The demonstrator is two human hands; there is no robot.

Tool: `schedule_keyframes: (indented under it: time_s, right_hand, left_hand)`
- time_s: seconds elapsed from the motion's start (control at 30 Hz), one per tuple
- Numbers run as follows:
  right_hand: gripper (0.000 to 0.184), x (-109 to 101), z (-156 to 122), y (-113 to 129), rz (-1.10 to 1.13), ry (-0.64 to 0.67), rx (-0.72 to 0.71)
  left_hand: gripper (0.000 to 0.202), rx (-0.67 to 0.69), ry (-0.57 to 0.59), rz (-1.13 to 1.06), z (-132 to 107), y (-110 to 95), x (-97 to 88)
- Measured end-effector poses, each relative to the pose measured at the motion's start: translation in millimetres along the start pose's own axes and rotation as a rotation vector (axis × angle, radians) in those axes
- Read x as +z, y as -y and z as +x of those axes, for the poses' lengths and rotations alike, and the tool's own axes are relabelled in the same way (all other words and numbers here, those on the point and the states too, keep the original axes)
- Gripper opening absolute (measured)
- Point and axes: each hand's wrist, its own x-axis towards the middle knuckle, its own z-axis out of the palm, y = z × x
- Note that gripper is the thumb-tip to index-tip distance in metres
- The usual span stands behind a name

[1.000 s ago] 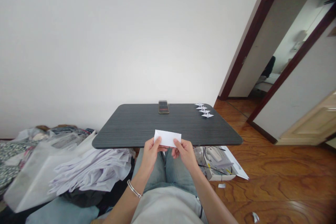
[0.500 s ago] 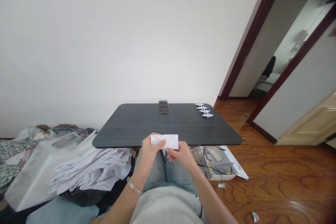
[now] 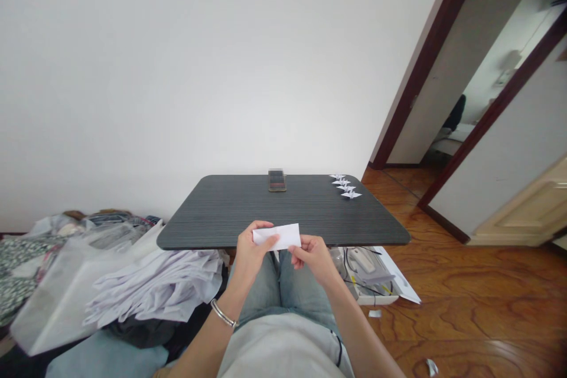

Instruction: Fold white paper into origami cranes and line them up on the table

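A small white folded paper is held in front of me, just over the near edge of the dark table. My left hand pinches its left end, thumb on top. My right hand pinches its right end from below. Both hands are closed on the paper, above my lap. A silver bracelet sits on my left wrist.
A phone lies at the table's far edge, and several white paper cranes stand in a row at the far right. White sheets and bags pile up left of my knees. An open box lies on the wooden floor to the right.
The paper has come down and nearer to me and now looks narrower, folded lower. Both hands shifted slightly with it.
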Motion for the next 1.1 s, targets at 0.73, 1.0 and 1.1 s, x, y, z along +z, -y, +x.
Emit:
schedule_keyframes:
  time_s: [0.73,1.0,1.1]
  right_hand:
    - [0.035,-3.9,0.1,3.5,0.012,-0.069,-0.104]
    - [0.035,-9.7,1.7,-1.7,-0.023,-0.068,-0.107]
    - [0.034,-11.4,2.3,-3.5,-0.039,-0.072,-0.115]
  left_hand:
    - [0.032,-0.021,0.124,-0.01,-4.0,-0.7,-0.7]
    - [0.032,-0.032,0.242,0.03,0.8,6.3,-10.6]
    - [0.038,-0.047,0.297,-0.005,2.7,6.6,-16.4]
